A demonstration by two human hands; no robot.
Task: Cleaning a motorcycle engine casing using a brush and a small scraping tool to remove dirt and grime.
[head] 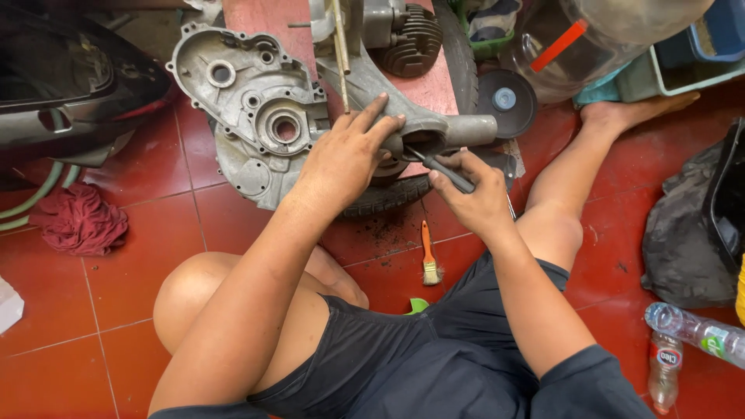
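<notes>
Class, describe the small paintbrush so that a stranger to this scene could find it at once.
Start at the grey engine casing lying on the red tiled floor, then drop below the tyre and the right hand. The paintbrush lies there on the tiles between the person's legs. Its orange handle and pale bristles mark it out.
</notes>
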